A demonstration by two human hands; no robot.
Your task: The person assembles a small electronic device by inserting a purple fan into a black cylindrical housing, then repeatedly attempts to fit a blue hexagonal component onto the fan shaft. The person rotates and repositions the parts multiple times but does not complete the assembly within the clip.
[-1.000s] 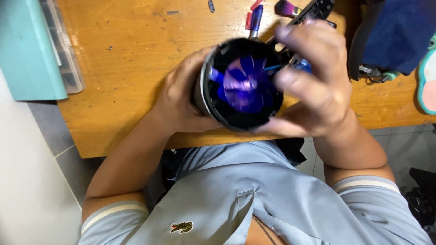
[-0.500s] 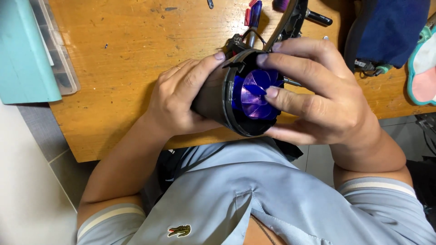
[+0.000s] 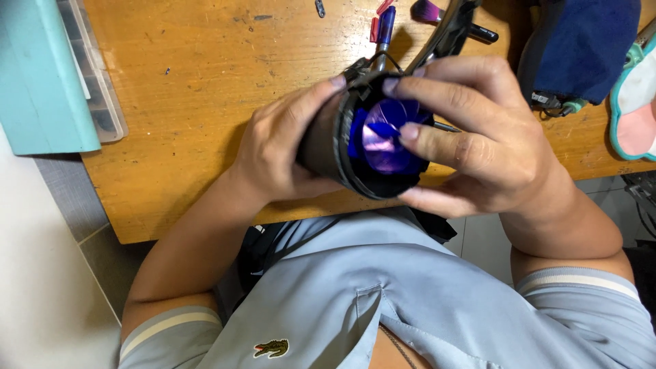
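Note:
A black round fan housing with purple-blue blades is held over the near edge of the wooden table. My left hand wraps the housing's outer wall from the left. My right hand cups its rim from the right, thumb and fingers around it, and one fingertip rests on the blades. Wires and a black frame part stick out behind the housing.
A teal box and a clear plastic organiser sit at the table's left edge. Small tools, among them a blue-handled one, lie at the back. A dark blue cloth bag and a pink-and-teal item are at the right.
The housing has turned and dropped slightly toward the table edge. My right hand closed further around the rim, and a finger now lies on the blades.

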